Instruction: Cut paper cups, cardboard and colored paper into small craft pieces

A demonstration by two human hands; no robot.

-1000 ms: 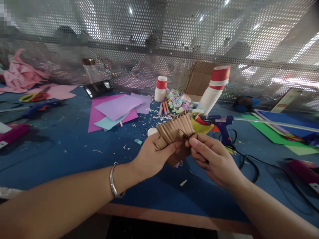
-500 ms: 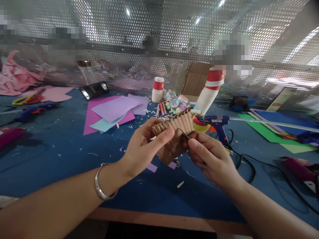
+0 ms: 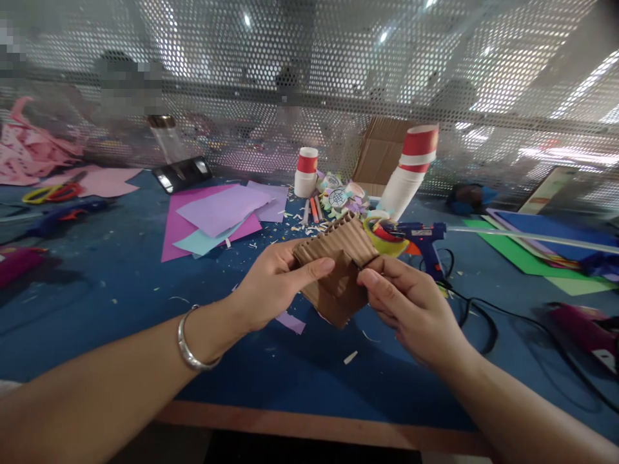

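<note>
My left hand [image 3: 273, 283], a silver bangle on its wrist, is closed on a piece of corrugated cardboard [image 3: 333, 283], thumb lying across its front. The cardboard is raised above the table and tilted, with open flutes along its top and ridges on the upper part. At its right side, my right hand [image 3: 403, 299] is pinched around a thin, dark, pointed tool [image 3: 356, 264]. The tool's tip is against the cardboard face; most of it is hidden by the fingers, so its exact kind does not show.
Behind the cardboard lie a yellow tape roll [image 3: 387, 241] and a blue glue gun [image 3: 425, 241] with its cord. Stacked paper cups [image 3: 409, 177] lean at the back. Coloured paper [image 3: 222, 209], scissors [image 3: 58, 191] and a phone [image 3: 182, 174] lie left; coloured sheets [image 3: 522, 254] lie right.
The cardboard has tipped so more of its lower face shows and its top sits slightly lower. The right fingers have shifted a little left, and less of the dark tool is visible.
</note>
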